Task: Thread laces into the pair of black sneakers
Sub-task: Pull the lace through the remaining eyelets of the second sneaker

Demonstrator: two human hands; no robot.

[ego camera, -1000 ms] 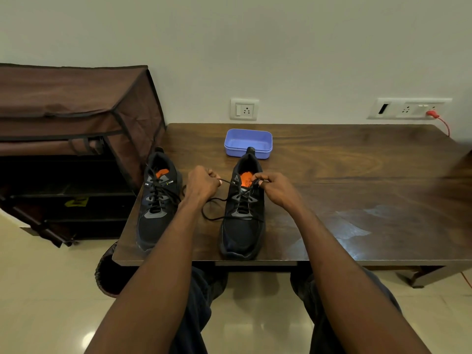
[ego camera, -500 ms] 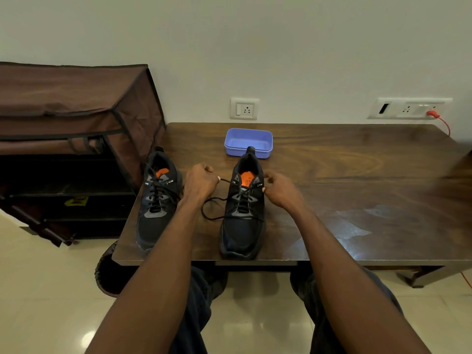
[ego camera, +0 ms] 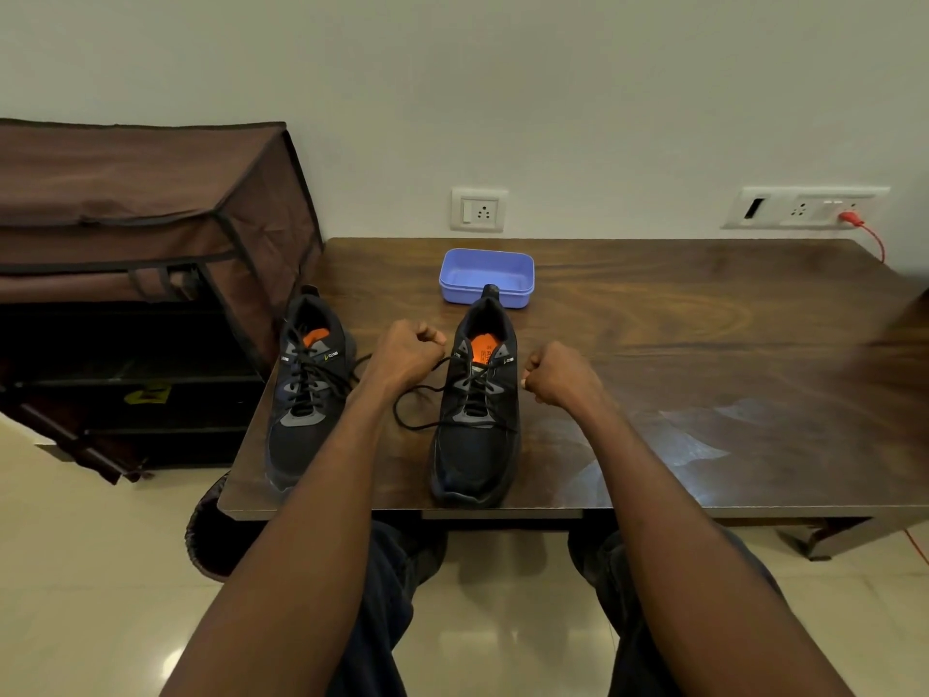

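Observation:
Two black sneakers with orange insoles stand on the dark wooden table (ego camera: 678, 344), toes toward me. The left sneaker (ego camera: 304, 394) has its lace through all the eyelets. The right sneaker (ego camera: 477, 410) is partly laced, and a black lace (ego camera: 409, 399) loops loosely off its left side. My left hand (ego camera: 404, 357) is fisted between the shoes and grips one end of that lace. My right hand (ego camera: 558, 374) is fisted just right of the right sneaker and pinches the other lace end, pulled taut across the tongue.
A small blue plastic tray (ego camera: 486, 276) sits behind the right sneaker. A brown fabric shoe rack (ego camera: 141, 274) stands against the table's left edge. Wall sockets (ego camera: 477, 209) and a red cable (ego camera: 867, 233) lie behind the table. My knees are under the front edge.
My right hand has drawn away from the tongue to the right of the sneaker, pulling its lace end out. My left hand has lifted slightly and stayed between the shoes.

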